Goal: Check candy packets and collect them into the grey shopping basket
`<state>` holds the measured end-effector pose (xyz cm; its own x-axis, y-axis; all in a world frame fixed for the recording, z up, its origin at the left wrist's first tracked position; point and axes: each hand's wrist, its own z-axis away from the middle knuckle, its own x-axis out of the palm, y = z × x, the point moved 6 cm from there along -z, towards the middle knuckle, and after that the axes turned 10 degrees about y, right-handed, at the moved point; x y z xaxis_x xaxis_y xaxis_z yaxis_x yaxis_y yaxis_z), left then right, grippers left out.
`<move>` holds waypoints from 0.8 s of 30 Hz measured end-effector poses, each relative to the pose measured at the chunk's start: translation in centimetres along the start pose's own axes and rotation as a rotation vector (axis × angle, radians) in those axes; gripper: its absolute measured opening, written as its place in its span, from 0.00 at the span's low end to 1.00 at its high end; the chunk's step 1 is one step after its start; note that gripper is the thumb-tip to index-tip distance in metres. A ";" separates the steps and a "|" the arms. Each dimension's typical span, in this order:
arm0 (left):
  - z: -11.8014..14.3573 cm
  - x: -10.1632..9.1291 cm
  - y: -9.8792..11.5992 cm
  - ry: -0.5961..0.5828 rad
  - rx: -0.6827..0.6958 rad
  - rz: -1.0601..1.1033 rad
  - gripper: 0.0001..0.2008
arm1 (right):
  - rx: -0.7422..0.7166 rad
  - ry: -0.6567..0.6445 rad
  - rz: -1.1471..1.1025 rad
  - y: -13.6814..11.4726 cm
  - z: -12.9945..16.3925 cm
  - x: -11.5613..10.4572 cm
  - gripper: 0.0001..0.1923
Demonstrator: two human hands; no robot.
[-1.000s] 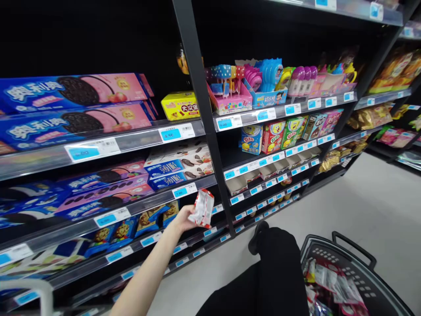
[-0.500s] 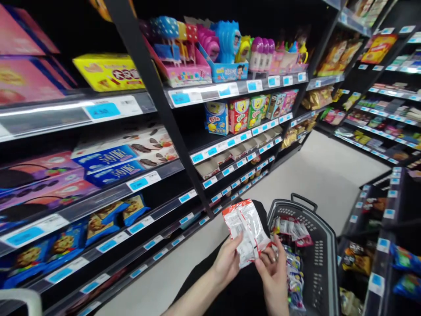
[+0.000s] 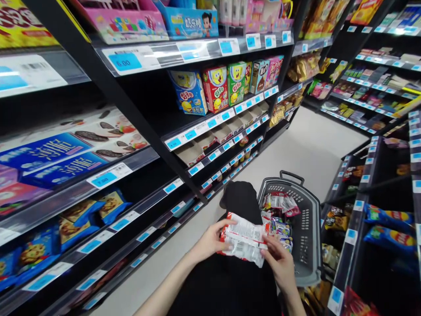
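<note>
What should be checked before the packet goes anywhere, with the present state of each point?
1. Left hand on the packet: ok, fingers on its left end.
2. Right hand on the packet: ok, fingers at its right edge.
3. Packet clear of the shelves: ok, held above the lap.
4. Basket beside the hands: ok, just right of the packet.
5. Room in the basket: ok, snacks fill only its left part.
6. Packet sealed: cannot tell.

shop | snack shelves | price tags | shopping basket
</note>
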<state>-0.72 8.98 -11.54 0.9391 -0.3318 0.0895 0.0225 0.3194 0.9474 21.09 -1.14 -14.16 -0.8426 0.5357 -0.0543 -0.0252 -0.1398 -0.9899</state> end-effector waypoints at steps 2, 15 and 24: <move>-0.1 0.0 -0.8 0.021 -0.020 -0.068 0.21 | -0.018 0.022 0.051 0.7 0.0 0.1 0.10; -0.6 0.5 -0.7 0.203 -0.046 -0.251 0.04 | -0.036 -0.049 0.148 0.6 -0.4 1.0 0.13; -0.7 0.9 -1.7 0.150 -0.118 -0.011 0.05 | 0.113 -0.115 -0.049 1.3 -1.5 1.2 0.13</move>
<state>0.33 8.79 -13.29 0.9789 -0.2028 0.0239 0.0651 0.4209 0.9048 20.87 0.58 -15.70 -0.8949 0.4459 0.0158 -0.1227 -0.2117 -0.9696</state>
